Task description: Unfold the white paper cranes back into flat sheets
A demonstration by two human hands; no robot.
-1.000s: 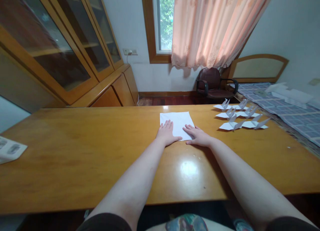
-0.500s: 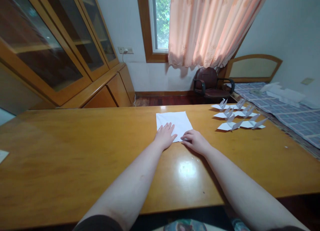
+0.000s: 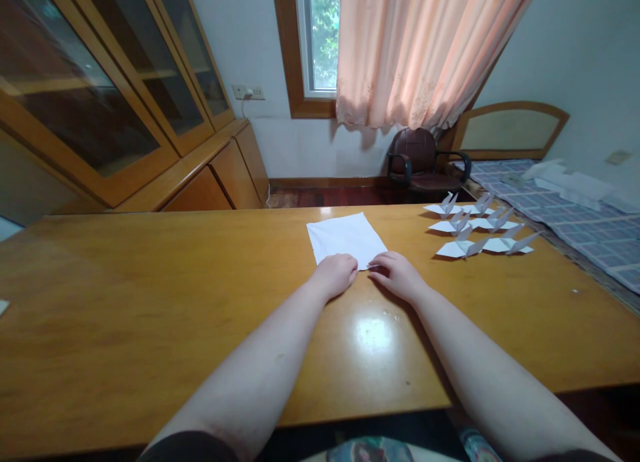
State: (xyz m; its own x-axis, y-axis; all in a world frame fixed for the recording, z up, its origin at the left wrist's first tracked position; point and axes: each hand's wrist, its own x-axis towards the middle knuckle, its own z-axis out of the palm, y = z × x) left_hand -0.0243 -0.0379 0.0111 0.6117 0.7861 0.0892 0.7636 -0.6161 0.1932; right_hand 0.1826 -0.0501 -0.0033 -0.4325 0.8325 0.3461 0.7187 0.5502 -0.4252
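A white square sheet of paper point(image 3: 345, 238) with faint crease lines lies on the wooden table point(image 3: 165, 302), turned slightly askew. At its near edge my left hand point(image 3: 339, 274) is closed, fingers curled under around the paper's edge. My right hand point(image 3: 396, 274) pinches the near right corner between thumb and fingers. Both hands rest low, close to the tabletop, with a small gap between them. Over to the right, several folded white paper cranes point(image 3: 463, 247) stand in rows, apart from my hands.
Beyond the table stands a dark office chair point(image 3: 416, 157) under a pink curtain point(image 3: 410, 55). A glass-door cabinet point(image 3: 100, 95) is at the left, and a bed with a checked cover point(image 3: 575, 225) at the right. Small scraps point(image 3: 393, 315) lie near my right forearm.
The paper has turned a little and slid away from me. My left hand, flat on the sheet before, has drawn back to the near edge and curled. My right hand has shifted slightly.
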